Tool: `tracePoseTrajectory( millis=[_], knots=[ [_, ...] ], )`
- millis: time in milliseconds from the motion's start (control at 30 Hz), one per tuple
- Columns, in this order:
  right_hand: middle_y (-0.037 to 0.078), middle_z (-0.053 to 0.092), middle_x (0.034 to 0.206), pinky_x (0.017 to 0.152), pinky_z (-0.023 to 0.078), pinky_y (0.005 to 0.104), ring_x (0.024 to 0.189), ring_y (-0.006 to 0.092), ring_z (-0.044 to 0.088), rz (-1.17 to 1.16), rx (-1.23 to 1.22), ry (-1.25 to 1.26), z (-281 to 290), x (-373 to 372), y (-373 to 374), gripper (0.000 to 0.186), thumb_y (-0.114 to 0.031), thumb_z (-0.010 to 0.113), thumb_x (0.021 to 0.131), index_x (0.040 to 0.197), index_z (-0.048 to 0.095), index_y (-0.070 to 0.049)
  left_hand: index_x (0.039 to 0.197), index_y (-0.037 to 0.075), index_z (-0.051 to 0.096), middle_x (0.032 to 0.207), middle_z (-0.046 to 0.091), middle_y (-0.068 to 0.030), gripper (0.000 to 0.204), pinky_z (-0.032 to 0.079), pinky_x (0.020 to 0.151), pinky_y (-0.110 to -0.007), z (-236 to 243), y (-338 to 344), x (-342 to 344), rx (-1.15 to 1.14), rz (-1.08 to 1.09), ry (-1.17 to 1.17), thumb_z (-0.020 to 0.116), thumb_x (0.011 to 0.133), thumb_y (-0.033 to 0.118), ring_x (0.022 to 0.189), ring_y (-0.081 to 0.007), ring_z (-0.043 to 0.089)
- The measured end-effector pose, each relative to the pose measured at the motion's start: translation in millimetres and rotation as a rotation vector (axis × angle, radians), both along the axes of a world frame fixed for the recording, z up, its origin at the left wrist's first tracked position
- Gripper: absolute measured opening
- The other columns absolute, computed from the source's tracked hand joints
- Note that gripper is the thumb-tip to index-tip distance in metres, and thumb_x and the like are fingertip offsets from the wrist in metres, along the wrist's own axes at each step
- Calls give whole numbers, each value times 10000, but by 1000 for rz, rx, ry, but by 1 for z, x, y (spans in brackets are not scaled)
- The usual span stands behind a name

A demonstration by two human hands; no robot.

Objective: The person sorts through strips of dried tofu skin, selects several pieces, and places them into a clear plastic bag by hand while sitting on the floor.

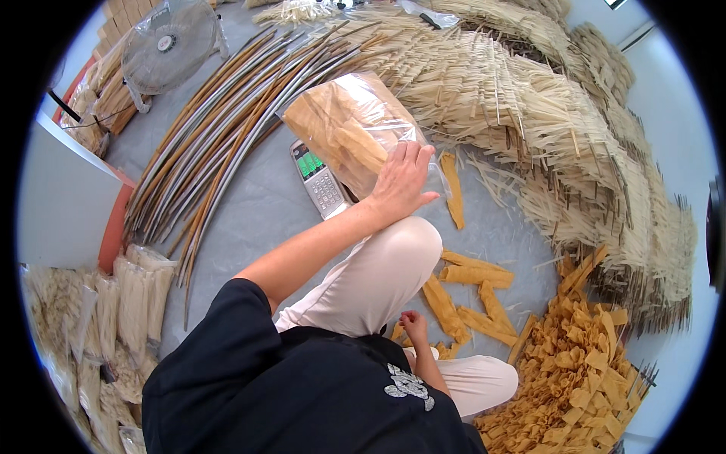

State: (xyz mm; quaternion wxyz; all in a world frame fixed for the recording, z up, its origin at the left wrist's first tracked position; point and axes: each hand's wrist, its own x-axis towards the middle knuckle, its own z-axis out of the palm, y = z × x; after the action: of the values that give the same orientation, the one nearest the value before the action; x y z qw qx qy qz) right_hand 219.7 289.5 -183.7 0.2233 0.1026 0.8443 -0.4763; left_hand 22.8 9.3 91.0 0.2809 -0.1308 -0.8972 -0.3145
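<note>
Clear bag (333,125) | left fingers (411,149) half-spread on it | right fingers (409,317) curled, hold unclear | keypad device (326,192): green-lit display (308,164)

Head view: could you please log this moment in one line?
left hand: on clear bag of yellow strips | right hand: near loose strips | keypad device: partly hidden by bag

Head-worn fisheye, looking down (close).

dark short-sleeved shirt (302,393), silvery print (407,386); pale trousers (370,276)
</note>
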Motion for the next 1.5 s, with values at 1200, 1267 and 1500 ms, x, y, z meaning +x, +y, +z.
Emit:
tracePoseTrajectory(
  millis=[1200,1267,1500],
  knots=[
    [186,178,1457,1082,159,325,1338,250,209,-775,-227,1070,264,14,-8,665,-227,440,909,1396,90,61,818,41,426,604,252,44,127,225,468,-208,130,21,-79,1343,-1219,-1090,419,941,76,480,-60,234],
    [207,181,1447,1080,166,327,1338,267,206,-795,-200,1140,281,32,-17,730,-252,476,888,1393,58,71,807,47,418,600,250,39,140,228,485,-218,131,34,-52,1429,-1076,-1140,408,944,75,477,-68,232],
    [258,203,1418,1094,146,421,1340,386,181,-858,181,1051,260,58,-18,744,-141,548,816,1384,120,79,823,75,450,611,335,37,104,280,426,-205,3,70,-88,1258,-543,-1355,466,925,90,488,-66,290]
  ],
)
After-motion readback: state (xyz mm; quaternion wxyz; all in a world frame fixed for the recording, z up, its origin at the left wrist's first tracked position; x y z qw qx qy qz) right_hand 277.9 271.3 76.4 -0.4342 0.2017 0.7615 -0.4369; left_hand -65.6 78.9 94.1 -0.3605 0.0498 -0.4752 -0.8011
